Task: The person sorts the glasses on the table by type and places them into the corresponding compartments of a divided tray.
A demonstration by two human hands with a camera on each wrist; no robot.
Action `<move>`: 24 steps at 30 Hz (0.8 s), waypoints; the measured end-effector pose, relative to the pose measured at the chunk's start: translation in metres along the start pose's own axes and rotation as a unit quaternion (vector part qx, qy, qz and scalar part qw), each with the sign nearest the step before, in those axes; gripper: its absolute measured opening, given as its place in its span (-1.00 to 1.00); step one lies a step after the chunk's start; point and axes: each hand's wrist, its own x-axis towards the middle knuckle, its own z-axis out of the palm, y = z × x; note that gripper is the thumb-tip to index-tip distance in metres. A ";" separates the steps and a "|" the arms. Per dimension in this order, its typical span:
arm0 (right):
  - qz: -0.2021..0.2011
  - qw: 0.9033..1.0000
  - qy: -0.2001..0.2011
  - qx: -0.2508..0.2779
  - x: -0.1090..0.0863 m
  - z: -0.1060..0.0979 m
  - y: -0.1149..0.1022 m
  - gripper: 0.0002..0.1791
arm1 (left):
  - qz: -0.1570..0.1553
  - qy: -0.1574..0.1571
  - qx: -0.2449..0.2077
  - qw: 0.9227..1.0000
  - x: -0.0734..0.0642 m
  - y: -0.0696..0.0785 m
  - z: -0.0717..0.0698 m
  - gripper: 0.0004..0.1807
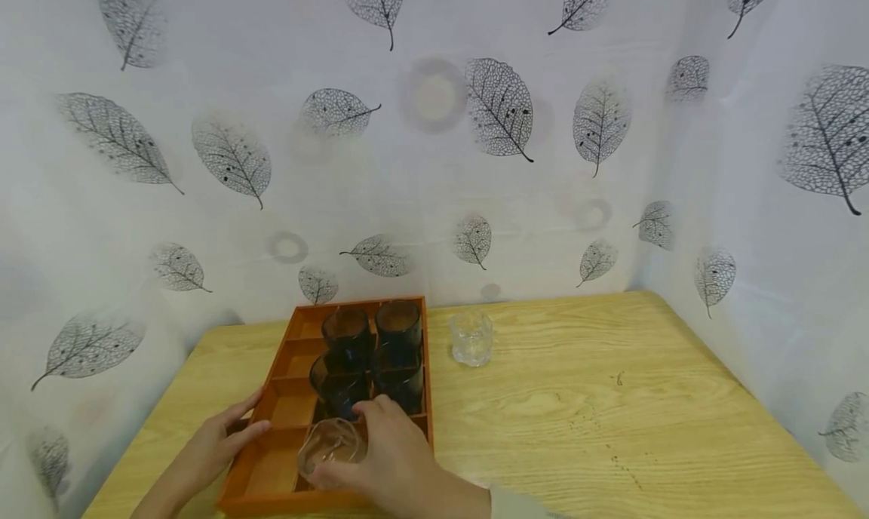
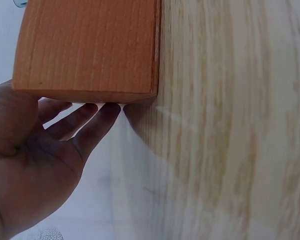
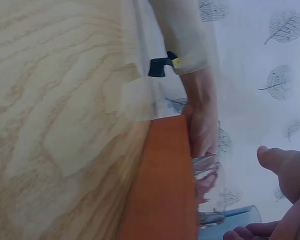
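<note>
An orange-brown wooden box (image 1: 281,402) with compartments lies on the table. My left hand (image 1: 213,447) holds its left side, thumb over the rim; in the left wrist view straight fingers (image 2: 97,120) touch the outer wall. A clear glass (image 1: 330,447) stands in a front compartment. My right hand (image 1: 400,455) is over this glass, thumb and fingers on opposite sides. In the right wrist view the right thumb (image 3: 277,160) is spread from the fingers, apart from the clear glass (image 3: 212,187). Several dark blue glasses (image 1: 346,330) fill compartments behind it.
Another clear glass (image 1: 471,338) stands on the wood-grain table (image 1: 563,398), right of the box's far end. A white curtain with leaf prints (image 1: 434,164) hangs behind the table and along both sides. The box's left column has bare compartments.
</note>
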 end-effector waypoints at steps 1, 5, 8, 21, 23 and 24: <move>-0.004 1.000 0.003 0.016 -0.002 -0.004 -0.001 -0.15 | -0.001 -0.001 -0.003 1.000 0.000 0.000 0.000 -0.17; -0.026 0.997 0.019 0.068 -0.009 -0.019 -0.004 -0.23 | -0.004 -0.002 -0.008 1.000 0.000 0.000 0.000 -0.17; -0.045 0.995 0.037 0.087 -0.014 -0.029 -0.004 -0.25 | -0.005 -0.002 -0.009 1.000 0.000 0.000 0.000 -0.17; -0.113 0.974 0.180 0.079 -0.011 -0.073 0.033 -0.59 | 0.009 0.000 -0.016 1.000 -0.003 0.000 0.000 -0.20; -0.103 0.972 0.198 0.074 -0.010 -0.081 0.042 -0.62 | 0.012 0.001 -0.014 1.000 -0.002 0.000 -0.001 -0.20; -0.096 0.971 0.205 0.072 -0.008 -0.084 0.046 -0.63 | 0.012 0.002 -0.013 1.000 -0.002 0.000 -0.001 -0.20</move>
